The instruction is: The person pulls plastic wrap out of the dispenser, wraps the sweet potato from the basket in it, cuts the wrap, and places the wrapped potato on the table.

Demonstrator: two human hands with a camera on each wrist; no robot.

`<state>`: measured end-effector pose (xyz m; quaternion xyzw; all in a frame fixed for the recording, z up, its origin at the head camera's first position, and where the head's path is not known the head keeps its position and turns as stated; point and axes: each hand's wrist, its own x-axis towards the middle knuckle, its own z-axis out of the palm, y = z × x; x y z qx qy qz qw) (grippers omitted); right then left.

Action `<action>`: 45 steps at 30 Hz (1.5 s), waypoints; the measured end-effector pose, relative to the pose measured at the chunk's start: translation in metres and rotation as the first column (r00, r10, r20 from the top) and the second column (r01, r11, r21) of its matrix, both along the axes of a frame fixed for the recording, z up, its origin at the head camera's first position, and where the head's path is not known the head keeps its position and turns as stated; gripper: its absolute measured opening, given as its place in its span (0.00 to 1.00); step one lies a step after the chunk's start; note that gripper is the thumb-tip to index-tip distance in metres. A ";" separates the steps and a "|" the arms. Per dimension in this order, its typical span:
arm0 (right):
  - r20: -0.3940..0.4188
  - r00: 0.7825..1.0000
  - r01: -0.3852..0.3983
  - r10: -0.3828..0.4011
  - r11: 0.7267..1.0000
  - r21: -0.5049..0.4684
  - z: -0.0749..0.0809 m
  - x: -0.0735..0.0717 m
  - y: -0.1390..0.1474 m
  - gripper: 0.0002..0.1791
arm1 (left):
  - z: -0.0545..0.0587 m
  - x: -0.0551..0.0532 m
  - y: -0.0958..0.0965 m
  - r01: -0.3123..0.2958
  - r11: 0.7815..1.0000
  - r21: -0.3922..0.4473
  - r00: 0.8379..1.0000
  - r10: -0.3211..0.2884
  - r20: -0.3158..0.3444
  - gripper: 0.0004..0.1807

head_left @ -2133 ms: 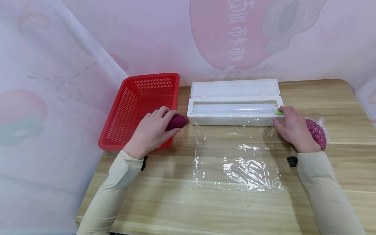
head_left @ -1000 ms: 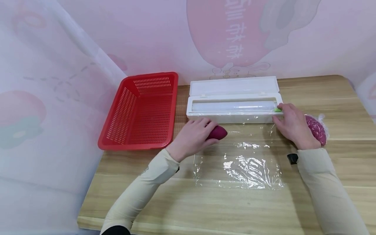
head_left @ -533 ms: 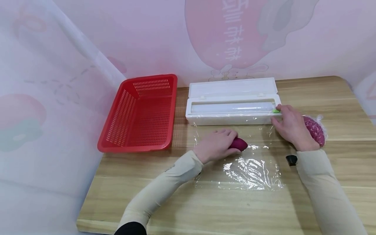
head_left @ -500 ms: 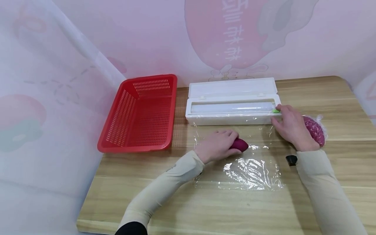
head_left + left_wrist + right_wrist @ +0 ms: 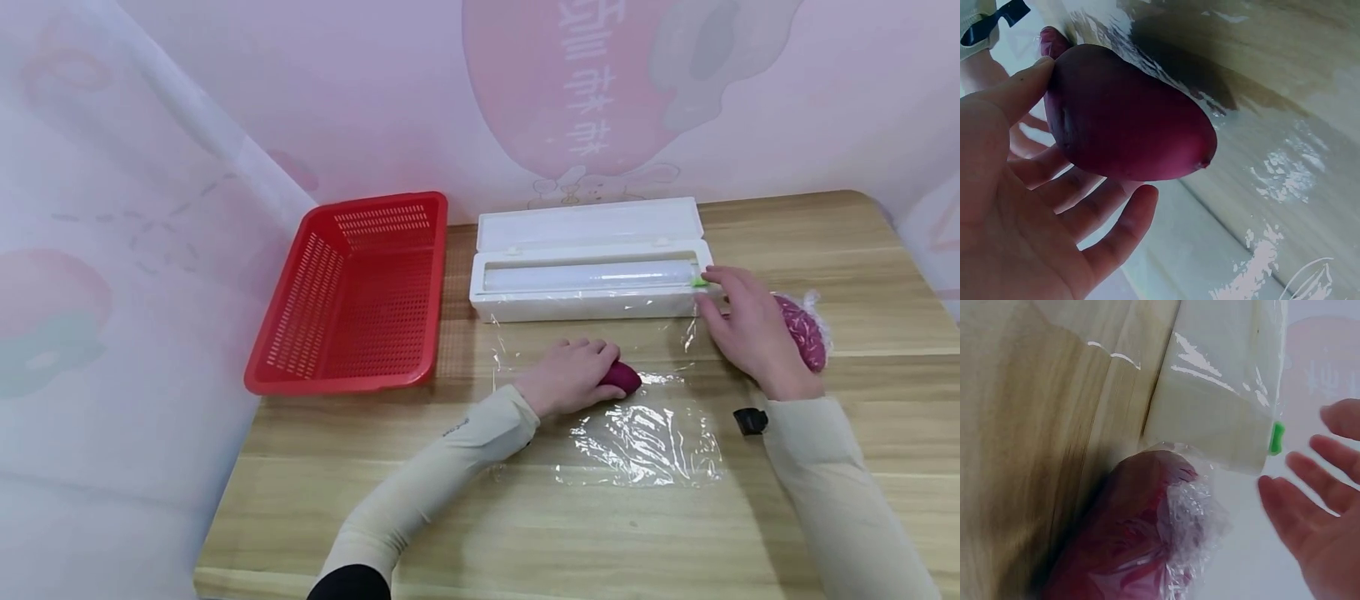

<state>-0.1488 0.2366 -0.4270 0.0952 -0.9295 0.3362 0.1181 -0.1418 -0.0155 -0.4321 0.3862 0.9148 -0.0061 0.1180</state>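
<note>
In the head view my left hand [image 5: 573, 375] holds a smooth, dark purple sweet potato [image 5: 622, 379] over a clear sheet of plastic wrap [image 5: 645, 442]. The left wrist view shows the thumb and fingers around one end of that sweet potato [image 5: 1129, 119], its tapered end pointing away from the palm. The sheet leads out of a white wrap dispenser box [image 5: 588, 307], whose lid stands raised above the roll [image 5: 592, 275]. My right hand [image 5: 753, 333] is at the box's right end beside a green slider [image 5: 1277, 438], fingers spread and loosely bent, gripping nothing.
A red perforated basket [image 5: 360, 308] stands left of the dispenser, near the wall. A wrapped purple sweet potato [image 5: 1141, 531] lies beyond my right wrist. The wooden table [image 5: 525, 542] extends in front of the sheet, and a printed curtain [image 5: 360, 100] hangs behind.
My left hand has carried the sweet potato from beside the basket rightwards and toward me, over the plastic wrap. My right hand has stayed at the dispenser's right end, its fingers shifting slightly.
</note>
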 end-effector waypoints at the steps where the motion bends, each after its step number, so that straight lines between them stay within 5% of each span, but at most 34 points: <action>1: -0.038 0.999 -0.002 0.002 1.000 0.001 0.000 0.002 -0.001 0.21 | -0.001 0.000 0.000 -0.001 1.000 -0.001 1.000 0.001 0.001 0.27; 7: -0.197 0.978 -0.053 0.062 0.997 0.052 0.002 0.016 -0.006 0.15 | -0.004 -0.001 -0.002 -0.017 1.000 0.009 1.000 0.017 0.010 0.27; 16: -0.219 0.958 -0.156 0.187 0.976 0.151 0.005 0.033 -0.007 0.16 | -0.002 -0.001 -0.009 -0.058 0.997 0.054 0.998 0.056 0.027 0.32; 20: -0.311 0.890 -0.275 0.333 0.937 0.215 0.000 0.039 -0.007 0.13 | 0.007 0.002 -0.027 -0.083 0.989 0.126 0.996 0.085 -0.012 0.31; 23: -0.358 0.817 -0.377 0.451 0.889 0.261 -0.007 0.047 -0.007 0.24 | 0.015 0.010 -0.047 -0.079 0.974 0.211 0.995 0.091 -0.047 0.24; 25: -0.362 0.776 -0.436 0.517 0.854 0.285 -0.014 0.054 -0.006 0.30 | 0.018 0.017 -0.062 -0.051 0.966 0.253 0.997 0.066 -0.050 0.19; 27: -0.333 0.757 -0.477 0.562 0.824 0.306 -0.021 0.063 -0.004 0.25 | 0.017 0.024 -0.076 0.009 0.963 0.268 0.999 0.004 -0.047 0.16; 30: -0.243 0.769 -0.504 0.591 0.795 0.338 -0.033 0.079 -0.003 0.15 | 0.010 0.036 -0.097 0.118 0.963 0.242 0.993 -0.113 -0.034 0.15; 33: -0.162 0.792 -0.507 0.588 0.783 0.362 -0.043 0.091 -0.004 0.20 | 0.000 0.047 -0.113 0.174 0.966 0.189 0.985 -0.174 -0.015 0.19; 40: -0.090 0.817 -0.505 0.570 0.781 0.367 -0.054 0.105 -0.001 0.24 | -0.009 0.060 -0.132 0.161 0.984 0.075 0.987 -0.161 0.001 0.28; 45: -0.067 0.830 -0.495 0.553 0.787 0.367 -0.055 0.108 0.000 0.23 | -0.013 0.064 -0.137 0.156 0.986 0.065 0.987 -0.157 0.016 0.29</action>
